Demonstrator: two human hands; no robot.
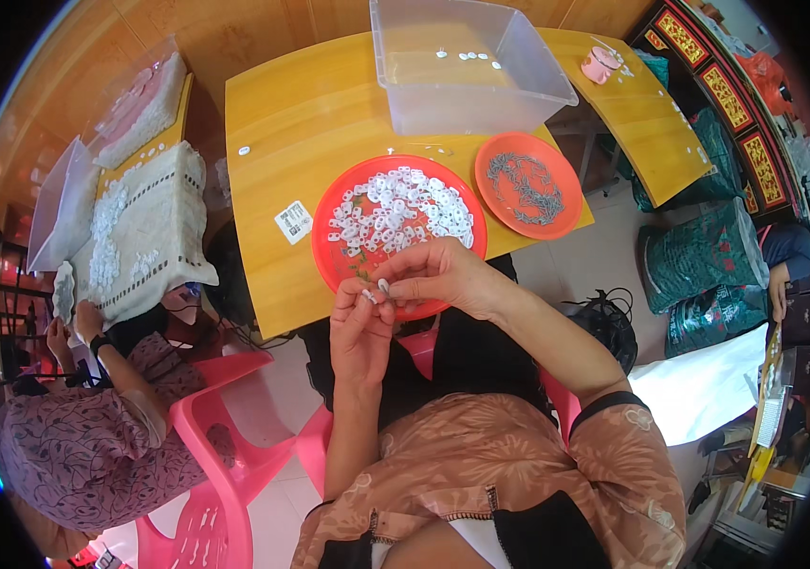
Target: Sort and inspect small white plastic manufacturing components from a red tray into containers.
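My left hand [361, 327] and my right hand [443, 275] meet at the near edge of a red round tray [322, 261]. Between the left fingertips is a small white plastic piece [369, 296]. My right thumb and forefinger pinch another small white piece [383, 284], close beside the first. Many loose white plastic pieces with holes [395, 209] lie spread over the tray. To its right, an orange plate [519, 147] holds a ring-shaped heap of small grey metal pins [528, 190].
A clear plastic bin [462, 109] with several white pieces stands at the back of the yellow table [272, 123]. A pink cup [599, 64] is at far right. At left, another person's hands [87, 321] work beside a cloth-covered table [163, 223]. Green sacks [704, 261] lie at right.
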